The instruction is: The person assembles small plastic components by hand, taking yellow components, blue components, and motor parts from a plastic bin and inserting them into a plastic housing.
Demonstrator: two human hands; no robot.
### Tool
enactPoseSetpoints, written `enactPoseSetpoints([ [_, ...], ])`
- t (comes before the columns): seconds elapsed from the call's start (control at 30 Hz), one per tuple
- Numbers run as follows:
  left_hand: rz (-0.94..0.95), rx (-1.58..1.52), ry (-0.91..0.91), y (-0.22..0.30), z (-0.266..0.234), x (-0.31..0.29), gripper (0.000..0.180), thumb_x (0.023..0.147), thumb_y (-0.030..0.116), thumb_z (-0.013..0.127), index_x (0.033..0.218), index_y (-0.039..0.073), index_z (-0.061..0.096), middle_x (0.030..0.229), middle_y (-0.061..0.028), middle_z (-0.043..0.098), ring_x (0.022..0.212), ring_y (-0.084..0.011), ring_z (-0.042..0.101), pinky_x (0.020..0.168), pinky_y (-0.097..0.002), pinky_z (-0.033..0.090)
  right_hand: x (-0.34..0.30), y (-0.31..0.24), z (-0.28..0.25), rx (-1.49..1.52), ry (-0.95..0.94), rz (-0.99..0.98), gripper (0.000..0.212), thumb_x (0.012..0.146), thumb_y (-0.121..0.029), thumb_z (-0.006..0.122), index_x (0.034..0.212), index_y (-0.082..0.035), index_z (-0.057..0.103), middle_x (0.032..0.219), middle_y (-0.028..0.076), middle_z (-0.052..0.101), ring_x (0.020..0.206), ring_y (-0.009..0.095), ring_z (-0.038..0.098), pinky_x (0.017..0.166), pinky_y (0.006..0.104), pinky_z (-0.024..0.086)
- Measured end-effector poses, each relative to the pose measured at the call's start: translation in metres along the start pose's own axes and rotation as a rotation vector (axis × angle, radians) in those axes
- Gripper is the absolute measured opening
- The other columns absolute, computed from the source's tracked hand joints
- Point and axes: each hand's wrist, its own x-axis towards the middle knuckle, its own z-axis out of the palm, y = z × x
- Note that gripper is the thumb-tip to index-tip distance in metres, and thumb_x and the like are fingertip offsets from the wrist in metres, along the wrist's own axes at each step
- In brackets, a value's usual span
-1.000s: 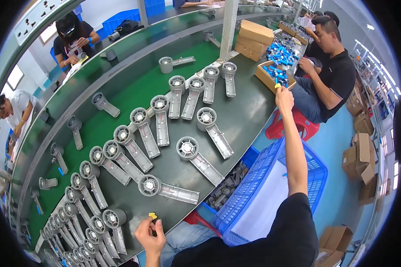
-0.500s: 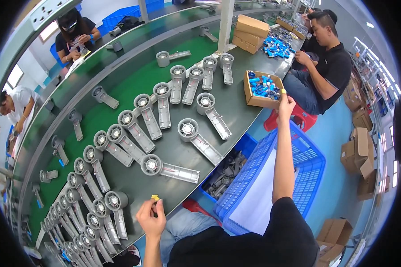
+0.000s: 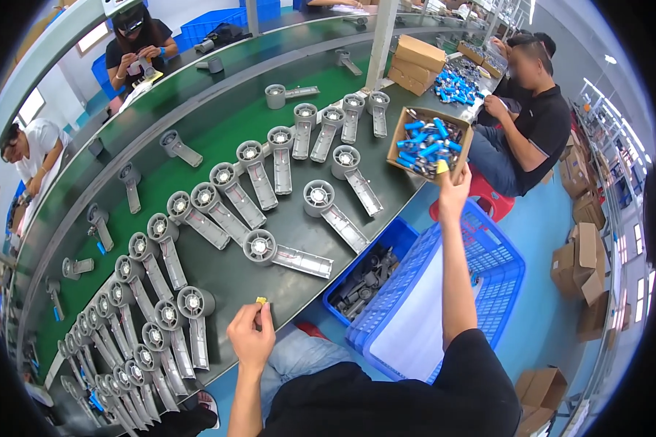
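Note:
My right hand (image 3: 454,195) reaches far out and grips the near rim of an open cardboard box (image 3: 396,140). The box is tilted toward me and holds blue cylinders with wires (image 3: 431,138) and small dark parts. A yellow patch (image 3: 442,167) shows at that hand's fingertip, inside the rim. Above the table's near edge, my left hand (image 3: 252,336) is closed in a pinch, with a small yellow bit (image 3: 262,300) at its fingertips. Whether that bit is held or worn cannot be made out. Nearest to it lies a grey fan housing with an open handle (image 3: 259,247).
Rows of similar grey fan housings (image 3: 224,176) cover the dark table (image 3: 284,211) beside a green conveyor (image 3: 219,124). A blue crate (image 3: 499,255) and a blue bin of grey parts (image 3: 364,284) stand below the edge. A co-worker (image 3: 543,120) sits at right.
The cardboard box has tipped toward me and shifted slightly left, with my right hand on its rim. My left hand stays pinched in nearly the same place. The view has shifted slightly.

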Motion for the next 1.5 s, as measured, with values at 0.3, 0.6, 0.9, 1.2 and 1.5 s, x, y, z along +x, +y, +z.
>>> enactPoseSetpoints([
  [0.3, -0.006, -0.025, -0.005, -0.004, 0.000, -0.003, 0.009, 0.087, 0.001, 0.069, 0.082, -0.004, 0.065, 0.065, -0.0056, 0.057, 0.050, -0.0080, 0.041, 0.046, -0.0254, 0.030, -0.073, 0.028, 0.039, -0.386, -0.037, -0.221, 0.094, 0.071, -0.013, 0.088, 0.142, 0.003, 0.028, 0.137, 0.022, 0.047, 0.128, 0.033, 0.047, 0.108, 0.0402, 0.037],
  [0.6, 0.003, -0.030, 0.000, -0.007, -0.002, -0.005, 0.008, 0.087, 0.000, 0.069, 0.082, -0.005, 0.065, 0.065, -0.0058, 0.056, 0.050, -0.0071, 0.041, 0.045, -0.0252, 0.029, -0.053, 0.009, 0.016, -0.039, -0.298, -0.107, 0.061, 0.075, -0.007, 0.082, 0.126, 0.004, 0.050, 0.114, 0.014, 0.065, 0.104, 0.019, 0.061, 0.092, 0.0325, 0.047],
  [0.9, 0.010, 0.006, 0.002, -0.007, -0.001, -0.004, 0.008, 0.087, 0.000, 0.069, 0.081, -0.004, 0.065, 0.065, -0.0066, 0.056, 0.049, -0.0090, 0.042, 0.045, -0.0264, 0.030, -0.039, 0.009, 0.001, -0.411, -0.323, -0.478, 0.076, 0.068, -0.001, 0.080, 0.137, -0.001, 0.049, 0.129, 0.014, 0.062, 0.121, 0.025, 0.058, 0.103, 0.0347, 0.043],
  [1.2, -0.006, 0.026, 0.016, -0.007, 0.000, -0.003, 0.007, 0.087, -0.001, 0.069, 0.082, -0.004, 0.065, 0.064, -0.0069, 0.055, 0.048, -0.0101, 0.043, 0.045, -0.0273, 0.031, -0.002, 0.014, 0.010, 0.029, -0.073, -0.254, 0.056, 0.085, -0.004, 0.075, 0.133, 0.003, 0.047, 0.125, 0.013, 0.061, 0.114, 0.021, 0.059, 0.098, 0.0331, 0.046],
  [1.5, 0.008, 0.024, 0.022, -0.006, 0.004, -0.003, 0.006, 0.086, -0.001, 0.070, 0.082, -0.003, 0.065, 0.064, -0.0070, 0.055, 0.048, -0.0103, 0.044, 0.044, -0.0271, 0.032, 0.173, 0.060, 0.023, 0.489, -0.059, 0.486, 0.062, 0.101, -0.053, 0.048, 0.143, -0.008, 0.039, 0.138, 0.013, 0.052, 0.119, 0.030, 0.057, 0.095, 0.0494, 0.051],
])
